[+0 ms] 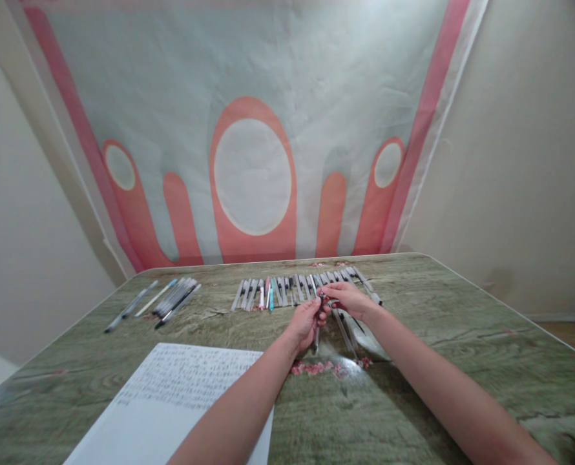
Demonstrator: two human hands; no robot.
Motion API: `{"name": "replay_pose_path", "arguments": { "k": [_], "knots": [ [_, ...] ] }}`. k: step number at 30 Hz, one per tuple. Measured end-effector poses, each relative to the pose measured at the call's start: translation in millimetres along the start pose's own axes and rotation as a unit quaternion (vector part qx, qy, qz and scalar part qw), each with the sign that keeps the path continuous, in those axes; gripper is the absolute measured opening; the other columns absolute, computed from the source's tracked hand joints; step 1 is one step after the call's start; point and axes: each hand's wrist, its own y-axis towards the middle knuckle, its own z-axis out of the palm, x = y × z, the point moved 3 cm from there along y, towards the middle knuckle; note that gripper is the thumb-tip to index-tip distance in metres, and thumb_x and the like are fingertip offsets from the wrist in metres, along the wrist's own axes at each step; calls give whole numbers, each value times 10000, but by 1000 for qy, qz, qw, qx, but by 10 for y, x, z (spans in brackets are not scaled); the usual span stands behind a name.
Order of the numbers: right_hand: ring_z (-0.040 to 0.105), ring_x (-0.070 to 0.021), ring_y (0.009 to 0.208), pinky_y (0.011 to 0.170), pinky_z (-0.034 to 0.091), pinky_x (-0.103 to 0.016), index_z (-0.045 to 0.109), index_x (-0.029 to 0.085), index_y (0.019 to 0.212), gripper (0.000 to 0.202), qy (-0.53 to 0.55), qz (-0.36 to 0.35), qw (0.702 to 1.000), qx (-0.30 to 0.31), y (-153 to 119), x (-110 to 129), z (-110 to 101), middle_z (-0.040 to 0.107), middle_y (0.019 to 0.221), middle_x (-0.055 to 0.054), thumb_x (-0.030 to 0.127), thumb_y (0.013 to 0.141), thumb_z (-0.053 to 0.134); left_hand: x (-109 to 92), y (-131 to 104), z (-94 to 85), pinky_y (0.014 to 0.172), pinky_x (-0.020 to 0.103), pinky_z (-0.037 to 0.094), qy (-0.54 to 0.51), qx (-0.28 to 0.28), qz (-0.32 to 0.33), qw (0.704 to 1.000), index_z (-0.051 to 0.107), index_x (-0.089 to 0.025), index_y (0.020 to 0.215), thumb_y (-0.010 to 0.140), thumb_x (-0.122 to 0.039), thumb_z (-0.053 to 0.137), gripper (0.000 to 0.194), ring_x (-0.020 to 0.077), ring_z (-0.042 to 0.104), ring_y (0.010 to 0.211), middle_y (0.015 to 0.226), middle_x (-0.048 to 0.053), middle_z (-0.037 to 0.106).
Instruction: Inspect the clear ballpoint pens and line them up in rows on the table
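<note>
Head view, just right of centre: our left hand wraps its fingers round a slim dark-and-clear plastic pen; our right hand bunches its fingers at the upper end. Clear plastic pens lie in a row near the far edge of our greenish wood-grain table, which stretches wide at lower right.

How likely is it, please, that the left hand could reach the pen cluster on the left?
Probably yes: only tabletop seems to lie between the left hand and the pen cluster, though it holds a dark pen-like item.
</note>
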Motion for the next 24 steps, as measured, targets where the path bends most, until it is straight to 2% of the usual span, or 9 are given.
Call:
{"name": "replay_pose_path", "arguments": {
  "k": [4,7,14,20,24],
  "knots": [
    [499,-70,514,476,370,-177,579,136,765,360,-21,13,1000,-12,-4,-23,25,584,631,-17,484,676,553,-15,-8,24,403,139,252,1,7,-1,1000,549,-95,790,679,-360,598,292,23,374,465,655,25,518],
    [478,-63,475,484,372,-185,567,123,701,345,-38,-6,999,-26,31,-60,13,572,578,-4,461,639,601,-17,-9,30,407,139,256,4,8,1,1000,550,-92,780,675,-370,599,301,26,380,473,665,31,523],
    [497,-61,504,505,392,-185,603,135,801,295,52,5,998,34,11,-34,24,600,656,-19,393,656,614,-4,-1,17,415,135,255,-5,16,1,1000,549,-94,799,693,-369,581,296,25,380,474,660,27,522],
    [470,-52,450,481,378,-184,562,131,670,312,-14,4,1000,-28,21,-56,28,561,545,12,436,634,617,-1,2,14,408,140,252,7,18,3,1000,548,-96,784,689,-373,584,295,26,379,466,661,30,523],
    [496,-67,508,499,391,-186,601,118,718,278,20,-5,1000,-10,50,-66,-17,582,595,-13,378,629,640,21,8,-8,408,144,262,9,13,-5,1000,554,-96,811,699,-380,570,306,32,395,473,671,38,536]
  ]
}}
